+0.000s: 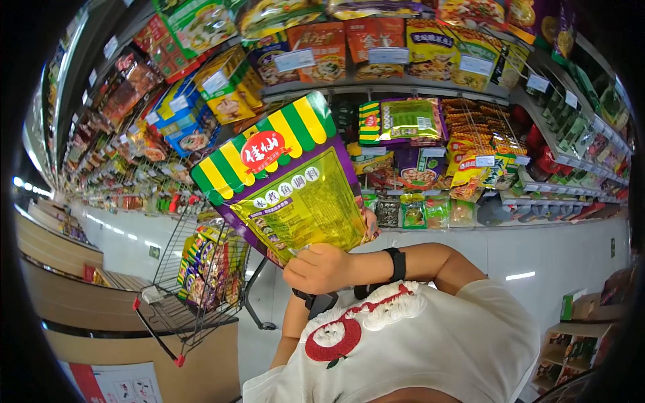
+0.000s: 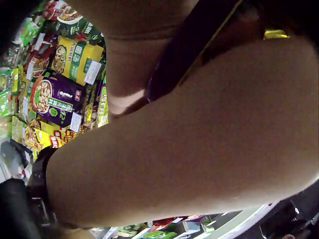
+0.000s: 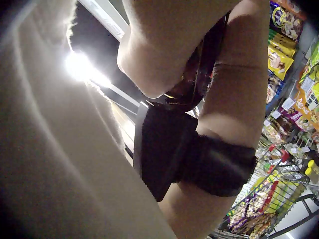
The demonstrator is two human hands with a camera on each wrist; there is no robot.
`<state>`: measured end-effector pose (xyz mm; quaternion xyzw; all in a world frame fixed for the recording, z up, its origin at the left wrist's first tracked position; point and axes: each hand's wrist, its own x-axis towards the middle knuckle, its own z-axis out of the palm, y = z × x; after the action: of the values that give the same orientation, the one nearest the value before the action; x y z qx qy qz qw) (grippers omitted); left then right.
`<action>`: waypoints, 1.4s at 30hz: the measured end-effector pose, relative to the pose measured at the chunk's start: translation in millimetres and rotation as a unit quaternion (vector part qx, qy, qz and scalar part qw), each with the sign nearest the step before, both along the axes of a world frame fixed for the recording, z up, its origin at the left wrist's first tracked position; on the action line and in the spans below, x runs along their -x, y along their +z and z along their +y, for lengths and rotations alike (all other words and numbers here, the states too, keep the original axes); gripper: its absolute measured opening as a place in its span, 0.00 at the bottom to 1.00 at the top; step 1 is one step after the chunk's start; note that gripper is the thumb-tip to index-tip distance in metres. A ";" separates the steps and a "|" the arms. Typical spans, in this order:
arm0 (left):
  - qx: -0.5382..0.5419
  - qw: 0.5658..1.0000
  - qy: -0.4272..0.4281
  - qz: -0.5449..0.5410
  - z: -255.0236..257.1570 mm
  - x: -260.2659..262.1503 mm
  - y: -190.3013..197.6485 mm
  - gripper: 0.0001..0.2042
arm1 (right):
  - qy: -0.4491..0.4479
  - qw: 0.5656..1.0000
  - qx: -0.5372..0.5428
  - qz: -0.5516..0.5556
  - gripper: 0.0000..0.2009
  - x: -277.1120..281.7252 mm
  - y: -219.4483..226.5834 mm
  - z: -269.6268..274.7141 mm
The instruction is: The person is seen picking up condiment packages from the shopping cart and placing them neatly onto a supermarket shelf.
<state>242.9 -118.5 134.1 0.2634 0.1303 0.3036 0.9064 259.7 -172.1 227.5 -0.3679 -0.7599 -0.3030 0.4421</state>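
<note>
A large seasoning packet [image 1: 306, 195], purple and yellow-green with a striped green, yellow and white top, is held tilted in front of the chest. Its printed panel faces up to the head camera. My right hand [image 1: 317, 269] grips its lower edge with curled fingers. The left forearm passes up behind the packet, which hides most of my left hand [image 1: 370, 224]; its fingers show at the packet's right edge. In the left wrist view, the packet's purple edge [image 2: 182, 55] runs down beside a hand. Dark bands circle both wrists.
Shelves of seasoning packets [image 1: 376, 50] rise ahead, with a similar striped packet [image 1: 406, 121] lying face out among them. To the left, a wire shopping cart [image 1: 195, 282] carries several packets. A brown counter [image 1: 195, 363] stands below it, and cardboard boxes [image 1: 591, 305] are at the right.
</note>
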 end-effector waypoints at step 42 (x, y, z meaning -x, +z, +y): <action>0.117 0.973 -0.090 0.176 229.5 179.2 -204.6 0.25 | 0.262 0.697 0.585 0.323 0.05 40.1 -96.8 266.7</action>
<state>63.7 110.9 -70.5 0.2150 0.2980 0.1523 0.9175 219.6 94.6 130.7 -0.4139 -0.6603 0.4678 0.4170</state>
